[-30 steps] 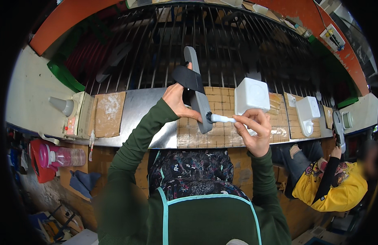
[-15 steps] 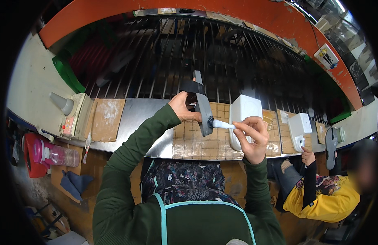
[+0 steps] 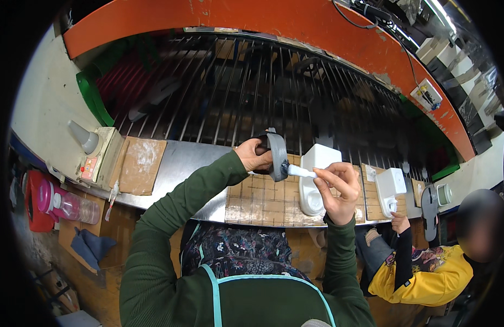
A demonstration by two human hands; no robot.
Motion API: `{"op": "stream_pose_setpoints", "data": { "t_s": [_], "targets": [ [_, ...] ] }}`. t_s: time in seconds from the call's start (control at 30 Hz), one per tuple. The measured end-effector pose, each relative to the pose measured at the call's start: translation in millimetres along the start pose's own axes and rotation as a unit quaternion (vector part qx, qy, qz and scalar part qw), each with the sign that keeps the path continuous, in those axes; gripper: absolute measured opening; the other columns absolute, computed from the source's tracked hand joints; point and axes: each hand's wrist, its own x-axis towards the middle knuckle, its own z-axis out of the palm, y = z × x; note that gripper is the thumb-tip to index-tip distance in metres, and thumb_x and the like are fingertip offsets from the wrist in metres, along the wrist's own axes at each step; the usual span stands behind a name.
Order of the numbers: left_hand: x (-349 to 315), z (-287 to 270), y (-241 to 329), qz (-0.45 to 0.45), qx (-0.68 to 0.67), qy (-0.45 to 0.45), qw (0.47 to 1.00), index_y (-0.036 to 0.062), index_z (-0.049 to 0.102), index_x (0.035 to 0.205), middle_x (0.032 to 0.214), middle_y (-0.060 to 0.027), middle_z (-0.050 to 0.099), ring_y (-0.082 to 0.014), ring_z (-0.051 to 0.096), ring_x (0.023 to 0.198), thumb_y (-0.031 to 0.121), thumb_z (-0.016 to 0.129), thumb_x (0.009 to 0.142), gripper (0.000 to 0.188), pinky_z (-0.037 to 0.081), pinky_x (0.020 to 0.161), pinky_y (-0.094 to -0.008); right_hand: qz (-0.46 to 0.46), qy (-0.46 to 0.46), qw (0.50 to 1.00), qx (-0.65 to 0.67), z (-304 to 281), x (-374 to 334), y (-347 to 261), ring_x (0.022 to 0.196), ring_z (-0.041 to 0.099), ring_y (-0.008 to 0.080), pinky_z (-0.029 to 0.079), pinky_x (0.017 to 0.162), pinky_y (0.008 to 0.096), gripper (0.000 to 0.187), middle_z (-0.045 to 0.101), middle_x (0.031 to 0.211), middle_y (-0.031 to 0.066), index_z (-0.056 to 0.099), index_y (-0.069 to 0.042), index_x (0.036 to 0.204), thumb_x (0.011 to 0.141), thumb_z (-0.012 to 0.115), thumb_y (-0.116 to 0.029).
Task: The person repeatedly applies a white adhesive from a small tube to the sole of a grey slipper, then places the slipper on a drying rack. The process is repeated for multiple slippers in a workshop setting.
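Note:
My left hand (image 3: 254,156) is closed around a grey sandal (image 3: 276,154) with a dark strap, held above the bench. The sandal's body is bent into a curve, and part of it lies hidden behind my fingers. Between the thumb and fingers of my right hand (image 3: 339,191) is a white-handled brush (image 3: 301,171). Its dark tip touches the sandal's near end, where a dark patch shows. Just behind my right hand stands a white plastic pot (image 3: 320,156) with a low rounded front section.
Cardboard (image 3: 252,201) covers part of the metal bench. Beyond runs a rack of metal bars (image 3: 208,92). At left stand a beige box (image 3: 102,155) with a grey cone and a stained board (image 3: 143,163). A co-worker in yellow (image 3: 432,272) reaches to another white pot (image 3: 391,188).
The sandal has turned and bent, its far end drawn down toward my left hand. The brush tip stays against its near end. The whole view has shifted slightly.

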Motion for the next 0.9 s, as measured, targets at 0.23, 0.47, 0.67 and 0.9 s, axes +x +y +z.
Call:
{"op": "stream_pose_setpoints", "data": {
  "t_s": [0.23,0.47,0.67,0.9],
  "targets": [
    [-1,5,-15,-0.042,-0.098,-0.044,0.993,0.0029,0.044,0.13,0.12,-0.0147,0.057,-0.0237,0.063,0.105,0.065,0.064,0.077,0.085,0.055,0.088,-0.0356,-0.024,0.004,1.0,-0.012,-3,8,-1,0.073,0.051,0.0138,0.03,0.073,0.031,0.026,0.06,0.083,0.0003,0.076,-0.013,0.094,0.069,0.079,-0.009],
    [-8,26,-16,-0.129,-0.087,-0.055,0.986,0.0143,0.04,0.141,0.118,-0.0223,0.058,-0.0246,0.064,0.1,0.092,0.034,0.067,0.108,0.057,0.083,-0.035,-0.041,0.009,0.998,-0.041,-6,15,-3,0.072,0.051,0.0142,0.03,0.073,0.0312,0.025,0.06,0.084,0.0002,0.076,-0.014,0.094,0.07,0.079,-0.011],
    [-22,40,-12,-0.171,-0.239,-0.09,0.952,-0.0015,0.025,0.143,0.133,-0.0277,0.038,-0.0336,0.05,0.12,0.083,0.036,0.077,0.108,0.055,0.088,-0.0478,-0.048,-0.009,0.997,-0.059,-7,17,-1,0.071,0.051,0.0132,0.03,0.073,0.0308,0.024,0.06,0.083,-0.001,0.076,-0.015,0.093,0.07,0.079,-0.012],
    [-30,48,-25,-0.228,-0.302,-0.084,0.922,0.0077,0.042,0.131,0.12,-0.0128,0.055,-0.0254,0.059,0.111,0.087,0.032,0.072,0.1,0.054,0.089,-0.05,-0.039,-0.034,0.997,-0.057,0,5,6,0.071,0.051,0.0125,0.029,0.072,0.0308,0.024,0.06,0.084,-0.0014,0.076,-0.015,0.093,0.07,0.079,-0.011]
  ]
}}
